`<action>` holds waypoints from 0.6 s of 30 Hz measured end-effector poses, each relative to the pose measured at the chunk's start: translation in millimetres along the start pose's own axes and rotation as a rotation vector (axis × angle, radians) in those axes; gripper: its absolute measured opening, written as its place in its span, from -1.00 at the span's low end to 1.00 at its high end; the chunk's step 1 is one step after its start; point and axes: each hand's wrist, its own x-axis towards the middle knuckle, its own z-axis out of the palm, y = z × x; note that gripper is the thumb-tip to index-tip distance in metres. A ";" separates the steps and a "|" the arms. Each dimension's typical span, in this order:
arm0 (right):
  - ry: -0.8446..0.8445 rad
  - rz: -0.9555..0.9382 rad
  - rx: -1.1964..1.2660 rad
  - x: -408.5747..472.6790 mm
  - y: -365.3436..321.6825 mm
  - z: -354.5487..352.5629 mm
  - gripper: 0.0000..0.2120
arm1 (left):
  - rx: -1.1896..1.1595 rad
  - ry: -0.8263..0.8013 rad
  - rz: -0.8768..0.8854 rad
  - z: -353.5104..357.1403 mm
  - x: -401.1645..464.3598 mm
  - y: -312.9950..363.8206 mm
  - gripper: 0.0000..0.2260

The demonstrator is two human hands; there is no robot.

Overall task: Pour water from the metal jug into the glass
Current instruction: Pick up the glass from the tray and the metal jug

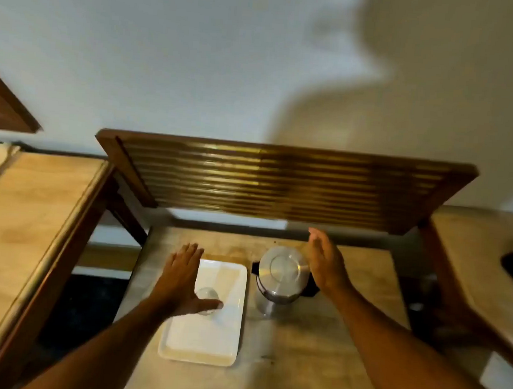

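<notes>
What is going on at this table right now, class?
A person is reaching with both bare hands over a small wooden table. The left hand hovers, fingers spread, over a clear glass standing on a white tray. The right hand is open beside a lidded metal jug, which stands upright to the right of the tray. Neither hand has a grip on anything, and no pouring has begun.

I saw dim, warm light, a big soft shadow on the wall (332, 114), overall blur, bowed edges.
</notes>
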 end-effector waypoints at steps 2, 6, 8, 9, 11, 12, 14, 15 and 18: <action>0.063 0.144 0.059 -5.9 44.9 11.9 -0.85 | -0.123 -0.061 -0.072 46.4 -8.8 -16.3 0.22; 0.160 0.381 0.282 -30.6 111.9 39.6 -0.75 | -0.400 -0.123 -0.275 135.4 -30.1 -39.0 -0.04; 0.219 0.390 0.381 -29.6 114.7 45.0 -0.65 | -0.543 -0.030 -0.364 155.6 -30.0 -36.5 -0.17; 0.236 0.390 0.404 -26.7 119.2 47.2 -0.59 | -0.634 0.022 -0.409 166.4 -26.1 -35.8 -0.20; 0.242 0.381 0.428 -21.2 122.6 48.1 -0.60 | -0.810 0.108 -0.478 177.8 -16.6 -31.5 -0.21; 0.241 0.368 0.441 -20.1 123.9 48.9 -0.67 | -0.870 0.132 -0.490 180.2 -10.4 -27.8 -0.22; 0.239 0.358 0.457 -20.0 128.5 48.8 -0.73 | -0.920 0.171 -0.479 180.6 1.0 -21.3 -0.28; 0.245 0.345 0.459 -18.4 131.7 49.6 -0.73 | -0.924 0.177 -0.467 180.4 7.0 -18.4 -0.30; 0.269 0.325 0.449 -11.0 129.1 54.8 -0.73 | -0.914 0.165 -0.434 170.3 18.8 -10.4 -0.35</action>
